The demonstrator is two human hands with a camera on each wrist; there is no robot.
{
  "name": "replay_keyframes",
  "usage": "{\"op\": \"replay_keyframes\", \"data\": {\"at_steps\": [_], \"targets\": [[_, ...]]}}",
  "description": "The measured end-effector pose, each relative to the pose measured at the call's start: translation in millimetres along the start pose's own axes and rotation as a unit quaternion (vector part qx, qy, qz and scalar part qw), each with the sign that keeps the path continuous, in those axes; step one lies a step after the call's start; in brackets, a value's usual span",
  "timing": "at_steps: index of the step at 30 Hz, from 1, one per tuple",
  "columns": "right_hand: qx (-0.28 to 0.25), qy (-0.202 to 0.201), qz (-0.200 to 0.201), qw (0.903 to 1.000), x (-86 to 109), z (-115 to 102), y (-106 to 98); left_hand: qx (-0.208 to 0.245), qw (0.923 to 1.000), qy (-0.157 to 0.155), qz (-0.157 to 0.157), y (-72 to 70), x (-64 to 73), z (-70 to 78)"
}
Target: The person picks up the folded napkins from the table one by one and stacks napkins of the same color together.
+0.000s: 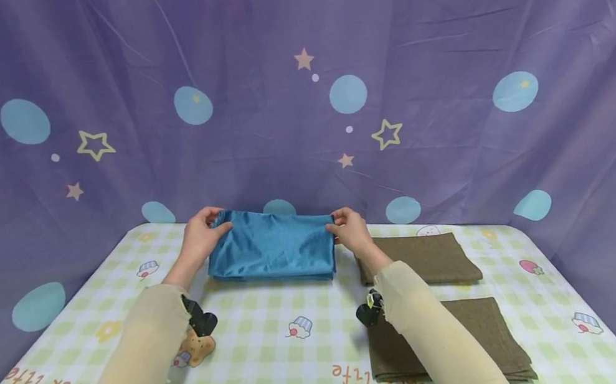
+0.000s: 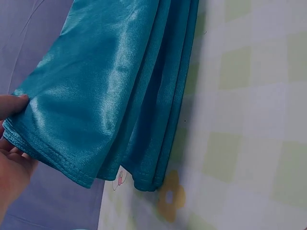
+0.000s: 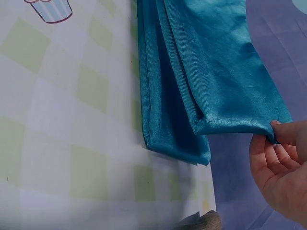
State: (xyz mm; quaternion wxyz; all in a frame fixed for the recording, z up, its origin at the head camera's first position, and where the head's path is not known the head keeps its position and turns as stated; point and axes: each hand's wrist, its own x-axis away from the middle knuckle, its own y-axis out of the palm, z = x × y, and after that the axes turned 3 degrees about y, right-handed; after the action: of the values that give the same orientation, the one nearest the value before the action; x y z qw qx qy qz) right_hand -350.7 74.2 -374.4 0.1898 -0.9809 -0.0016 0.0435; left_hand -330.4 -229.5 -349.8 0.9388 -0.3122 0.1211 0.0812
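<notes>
Blue cloth (image 1: 271, 246), one: fingers of left hand (image 1: 198, 238), right hand (image 1: 354, 232) pinching far corners; two brown cloths (image 1: 424, 258) lying right; tablecloth (image 1: 260, 328) showing "Luck life" twice.

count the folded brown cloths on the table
2: a far cloth at the back right, and a near cloth in front of it, partly hidden by the right sleeve. More may be hidden.

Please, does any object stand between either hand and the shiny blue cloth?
Nothing visible does: the left hand and the right hand each pinch the folded shiny blue cloth directly, near a corner. The far brown cloth and near brown cloth lie to the right.
</notes>
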Motion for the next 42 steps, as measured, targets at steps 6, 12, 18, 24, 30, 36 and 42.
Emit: {"op": "replay_keyframes", "data": {"at_steps": [6, 12, 18, 24, 30, 36, 42], "targets": [[0.010, 0.014, 0.011, 0.9998, -0.9, 4.8, 4.6, -0.003, 1.0000, -0.007, -0.002, 4.8, -2.7, -4.1], [0.003, 0.020, 0.016, 0.9997, -2.1, 9.2, 6.4, 0.014, 0.9996, -0.022, 0.008, 10.8, -5.5, -8.6], [-0.011, 0.024, 0.014, 0.9996, -3.8, 12.2, 8.2, 0.027, 0.9990, -0.032, 0.019, 13.9, -5.7, -14.1], [-0.020, 0.029, 0.016, 0.9992, -4.8, 15.4, 11.2, 0.027, 0.9988, -0.036, 0.021, 16.5, -6.7, -17.5], [-0.024, 0.030, 0.019, 0.9991, -5.3, 18.6, 15.0, 0.041, 0.9986, -0.023, 0.027, 19.3, -8.5, -19.0], [-0.021, 0.030, 0.023, 0.9991, -4.5, 19.3, 17.1, 0.065, 0.9972, -0.034, 0.018, 20.9, -9.8, -20.1], [-0.015, 0.035, 0.023, 0.9990, -9.2, 25.1, 17.2, 0.084, 0.9954, -0.046, -0.007, 26.3, -12.0, -23.5]]}}
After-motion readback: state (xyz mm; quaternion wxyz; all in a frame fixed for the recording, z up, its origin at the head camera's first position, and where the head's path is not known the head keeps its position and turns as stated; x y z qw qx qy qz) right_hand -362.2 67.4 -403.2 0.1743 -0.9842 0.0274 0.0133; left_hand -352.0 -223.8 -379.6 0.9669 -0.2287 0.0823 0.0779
